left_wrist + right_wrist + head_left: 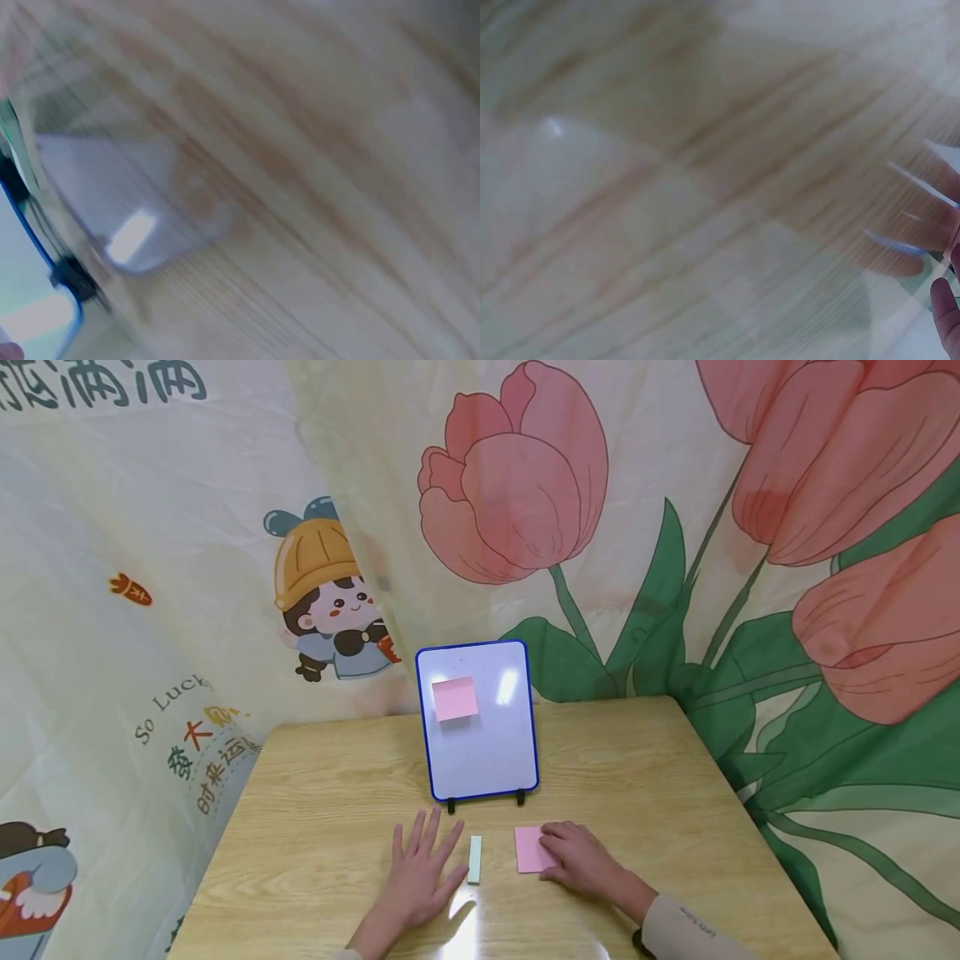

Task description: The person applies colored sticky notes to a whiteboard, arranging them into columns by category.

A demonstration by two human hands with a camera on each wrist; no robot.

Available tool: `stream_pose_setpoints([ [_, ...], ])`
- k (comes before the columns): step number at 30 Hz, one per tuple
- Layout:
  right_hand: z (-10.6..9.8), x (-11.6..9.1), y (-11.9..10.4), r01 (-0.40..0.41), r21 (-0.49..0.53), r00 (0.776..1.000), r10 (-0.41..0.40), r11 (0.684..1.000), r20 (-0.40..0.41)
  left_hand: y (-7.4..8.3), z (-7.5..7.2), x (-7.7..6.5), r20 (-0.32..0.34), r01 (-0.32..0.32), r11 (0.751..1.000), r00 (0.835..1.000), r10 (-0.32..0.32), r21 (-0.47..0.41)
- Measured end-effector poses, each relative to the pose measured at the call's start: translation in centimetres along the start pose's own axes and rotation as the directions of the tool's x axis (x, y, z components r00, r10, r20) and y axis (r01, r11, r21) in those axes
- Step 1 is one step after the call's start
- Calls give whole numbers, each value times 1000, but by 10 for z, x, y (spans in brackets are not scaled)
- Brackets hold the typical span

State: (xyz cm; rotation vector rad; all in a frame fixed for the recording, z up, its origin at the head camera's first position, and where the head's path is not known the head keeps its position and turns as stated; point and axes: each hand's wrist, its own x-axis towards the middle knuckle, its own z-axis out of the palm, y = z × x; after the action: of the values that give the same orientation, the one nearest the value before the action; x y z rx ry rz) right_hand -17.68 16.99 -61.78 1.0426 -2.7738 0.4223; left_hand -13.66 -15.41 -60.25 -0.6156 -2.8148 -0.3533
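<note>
My left hand (422,877) lies with its fingers spread, palm down over the table, left of a narrow pale green strip (475,860). The thumb reaches close to the strip's lower end. With bent fingers, my right hand (585,858) grips the right side of a square pink sticky note pad (527,850), covering that edge. In the right wrist view only fingers (946,315) show at the right border. Behind both hands stands a blue-rimmed whiteboard (487,756), with a pink sticky note (455,699) on its upper left.
The whiteboard rests on two small black feet (521,797) on the wooden table (322,802). A printed cloth (360,427) with tulips and cartoon figures hangs behind the table and at its sides. The glossy tabletop reflects the board in the left wrist view.
</note>
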Motion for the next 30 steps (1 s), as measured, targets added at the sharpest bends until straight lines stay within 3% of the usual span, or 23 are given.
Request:
stream_pose_setpoints([
  [6, -5, 4, 0, -22, 16, 998, 21, 1000, 52, 26, 2, 2, 24, -92, 996, 996, 91, 3],
  [10, -6, 6, 2, -19, 29, 998, 18, 999, 54, 41, 4, 3, 16, -182, 983, 983, 182, 32],
  [20, -5, 10, 2, 20, 11, 1000, -20, 1000, -19, 64, 18, 4, 71, -360, 932, 932, 356, 54],
  [25, -6, 11, 5, 12, 8, 1000, -11, 1000, -23, 74, 19, 8, 160, -427, 904, 892, 422, -4],
  [30, -6, 14, 7, 7, 32, 999, -6, 999, -33, 84, 19, 14, 284, -427, 903, 861, 423, -50],
])
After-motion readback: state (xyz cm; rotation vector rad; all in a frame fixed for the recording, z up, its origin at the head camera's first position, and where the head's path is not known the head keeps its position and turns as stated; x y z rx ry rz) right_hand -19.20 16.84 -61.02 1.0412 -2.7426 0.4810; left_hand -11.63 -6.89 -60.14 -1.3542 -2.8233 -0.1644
